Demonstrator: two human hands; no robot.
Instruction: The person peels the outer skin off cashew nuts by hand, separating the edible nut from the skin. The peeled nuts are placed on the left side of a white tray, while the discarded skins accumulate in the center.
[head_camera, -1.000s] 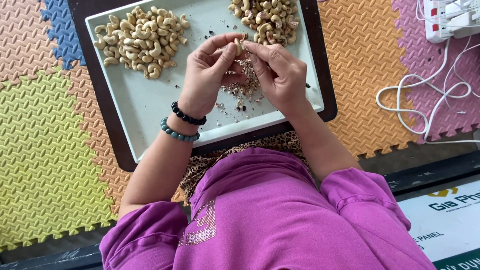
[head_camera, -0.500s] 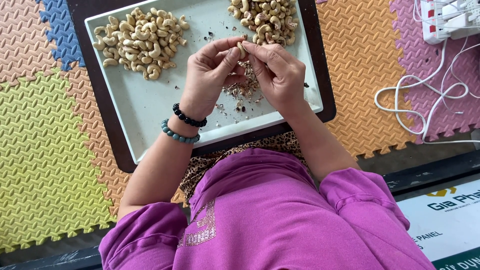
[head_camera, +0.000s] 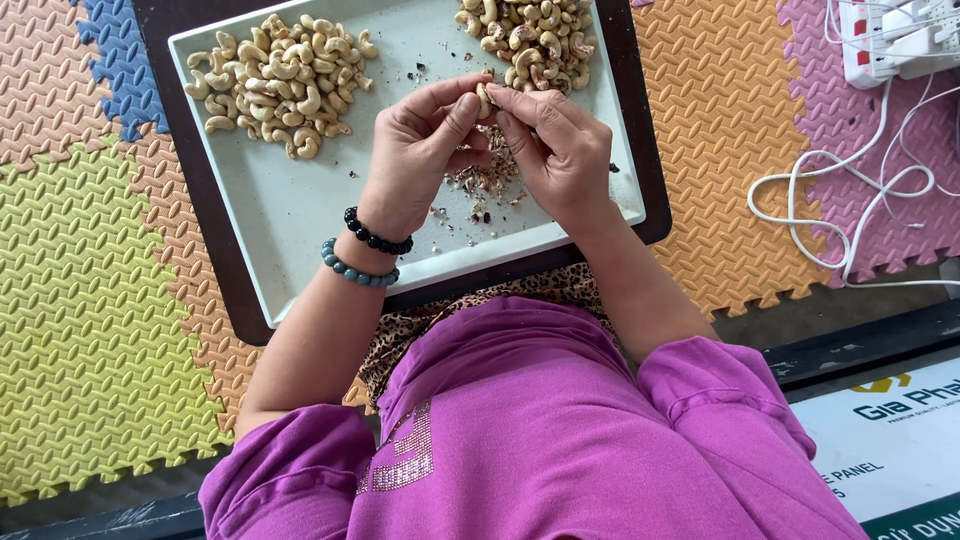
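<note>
My left hand (head_camera: 420, 150) and my right hand (head_camera: 560, 150) meet over a pale rectangular tray (head_camera: 290, 230), both pinching one cashew nut (head_camera: 484, 98) between fingertips. A heap of pale peeled cashews (head_camera: 280, 85) lies in the tray's far left. A second heap of browner cashews with skin (head_camera: 530, 35) sits at the far right. Under my hands lies a small pile of brown skin flakes (head_camera: 490, 178). Two bead bracelets (head_camera: 368, 252) circle my left wrist.
The tray rests on a dark board (head_camera: 215, 270) on coloured foam floor mats (head_camera: 90, 330). A white power strip (head_camera: 900, 40) with white cables (head_camera: 850, 190) lies at the right. A printed white panel (head_camera: 890, 440) lies near my right elbow.
My hands stay together over the flake pile, fingers shifting slightly on the nut. Nothing else has moved.
</note>
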